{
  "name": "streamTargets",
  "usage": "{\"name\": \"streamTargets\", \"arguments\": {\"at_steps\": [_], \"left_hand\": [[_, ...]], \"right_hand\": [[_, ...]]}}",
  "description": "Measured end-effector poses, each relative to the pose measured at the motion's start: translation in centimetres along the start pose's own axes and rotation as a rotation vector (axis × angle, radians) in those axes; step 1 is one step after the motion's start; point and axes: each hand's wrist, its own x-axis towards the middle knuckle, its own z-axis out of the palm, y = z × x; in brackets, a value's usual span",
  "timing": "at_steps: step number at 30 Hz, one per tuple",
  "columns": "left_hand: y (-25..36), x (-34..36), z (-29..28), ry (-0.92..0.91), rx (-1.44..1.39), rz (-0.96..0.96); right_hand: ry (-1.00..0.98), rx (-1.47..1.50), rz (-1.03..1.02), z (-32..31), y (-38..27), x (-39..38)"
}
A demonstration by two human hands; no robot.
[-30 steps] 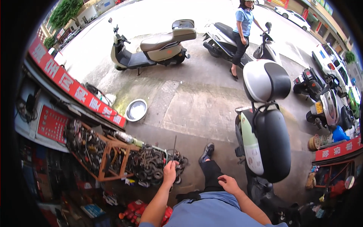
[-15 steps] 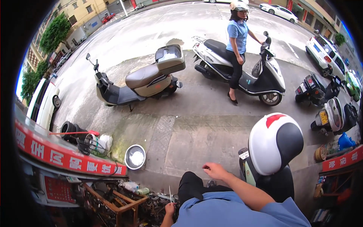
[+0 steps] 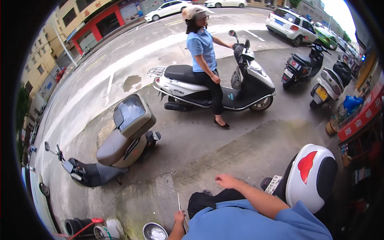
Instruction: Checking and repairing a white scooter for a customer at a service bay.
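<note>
My left hand (image 3: 179, 218) is at the lower middle, closed around a thin metal rod (image 3: 178, 201) that points straight up. Over my dark trouser knee my right hand (image 3: 225, 181) hangs loosely curled and holds nothing. A scooter's white top box with a red patch (image 3: 312, 176) stands just right of my right arm. My blue sleeves fill the bottom of the view.
A grey scooter (image 3: 116, 144) is parked to the left. A person in a blue shirt and helmet sits on a white scooter (image 3: 216, 86) ahead. More scooters (image 3: 320, 80) stand at right. A metal bowl (image 3: 155, 232) lies by my feet. Cars line the road behind.
My view has swung up from the shop-front parts rack to the street. My left hand has come up from the rack holding the thin rod; my right hand stays empty.
</note>
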Motion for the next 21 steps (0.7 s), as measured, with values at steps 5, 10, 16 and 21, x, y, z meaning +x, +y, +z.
{"name": "streamTargets", "arguments": {"at_steps": [5, 10, 16, 21], "left_hand": [[17.6, 11.8, -3.7, -0.108, 0.043, 0.282], [30.6, 21.0, -1.4, -0.188, 0.015, 0.371], [36.3, 33.8, 2.9, -0.226, 0.185, 0.326], [42.5, 40.6, 3.4, -0.226, 0.234, 0.197]], "right_hand": [[0.261, 0.444, 0.184, -6.9, 3.4, 6.1], [0.335, 0.872, 0.446, -11.7, 10.3, 14.0], [0.516, 0.985, 0.419, -19.4, 18.3, 28.1], [0.766, 1.044, 0.397, -31.1, 20.7, 39.2]]}}
